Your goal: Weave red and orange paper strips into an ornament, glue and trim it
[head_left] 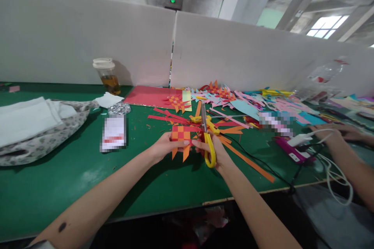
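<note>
My left hand (pixel 164 148) pinches the left side of a woven paper piece (pixel 180 135), a red and orange checkered weave with pointed orange strips hanging from its lower edge. My right hand (pixel 221 156) has yellow-handled scissors (pixel 209 151) in its grip, their blades pointing up and away from me. The thumb and fingertips of that hand also reach the right side of the weave. Just beyond the scissors lies a yellow glue gun (pixel 214 127) with a black cord, partly hidden by the blades. Red paper strips (pixel 166 116) and orange strips (pixel 248 160) are scattered around it.
Finished-looking woven paper fish (pixel 177 103) lie near a red sheet (pixel 143 96). A lidded cup (pixel 109 78) with amber liquid, a blurred phone-like item (pixel 113 133) and cloth (pixel 58 136) are left. At right are a magenta power strip (pixel 295 152), cables and another person's hands (pixel 330 135).
</note>
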### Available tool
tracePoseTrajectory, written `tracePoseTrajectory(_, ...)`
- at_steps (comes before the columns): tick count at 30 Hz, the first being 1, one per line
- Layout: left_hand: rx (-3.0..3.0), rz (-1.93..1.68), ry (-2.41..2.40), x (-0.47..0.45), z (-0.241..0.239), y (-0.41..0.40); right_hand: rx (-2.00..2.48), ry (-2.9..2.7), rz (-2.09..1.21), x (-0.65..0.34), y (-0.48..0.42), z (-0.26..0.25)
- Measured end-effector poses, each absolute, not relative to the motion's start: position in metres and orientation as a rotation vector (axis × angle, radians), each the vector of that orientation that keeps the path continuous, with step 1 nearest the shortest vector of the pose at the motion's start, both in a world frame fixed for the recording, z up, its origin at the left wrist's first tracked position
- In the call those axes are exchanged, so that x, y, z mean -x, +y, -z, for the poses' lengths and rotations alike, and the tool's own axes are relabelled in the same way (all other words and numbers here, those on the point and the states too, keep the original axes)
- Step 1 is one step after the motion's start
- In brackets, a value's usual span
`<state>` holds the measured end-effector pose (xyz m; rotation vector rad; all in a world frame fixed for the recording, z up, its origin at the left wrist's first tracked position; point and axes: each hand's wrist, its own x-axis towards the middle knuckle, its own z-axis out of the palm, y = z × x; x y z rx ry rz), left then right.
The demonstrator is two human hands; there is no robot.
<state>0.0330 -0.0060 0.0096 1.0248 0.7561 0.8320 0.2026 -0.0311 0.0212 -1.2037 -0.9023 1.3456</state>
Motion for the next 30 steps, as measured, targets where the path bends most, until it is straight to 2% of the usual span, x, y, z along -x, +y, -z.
tracePoseTrajectory(6,-0.854,-1.140,0.945,-0.035,-0.004,0.003,1.461,-0.993,-0.993,-0.225,-0.021,-0.018)
tracePoseTrajectory(13,-0.690,-1.336,0.919,-0.031,-0.011,0.006,1.879,-1.598,-0.427,-0.224,-0.024,-0.006)
tracePoseTrajectory(17,-0.687,-1.333,0.939,-0.032,-0.010,0.006,1.802,-1.835,0.023,-0.219,-0.030,-0.007)
tracePoseTrajectory(19,-0.745,-1.319,0.927,-0.033,-0.009,0.006,1.669,-1.804,0.117,-0.217,-0.031,-0.012)
tracePoseTrajectory(21,-0.829,-1.262,0.904,-0.033,-0.008,0.004,1.573,-1.716,-0.035,-0.215,-0.032,-0.018)
tracePoseTrajectory(26,-1.026,-1.115,0.892,-0.035,-0.008,-0.003,1.436,-1.484,-0.871,-0.207,-0.031,-0.021)
tracePoseTrajectory(30,-1.121,-1.035,0.863,-0.036,-0.007,-0.006,1.344,-1.497,-0.994,-0.207,-0.031,-0.020)
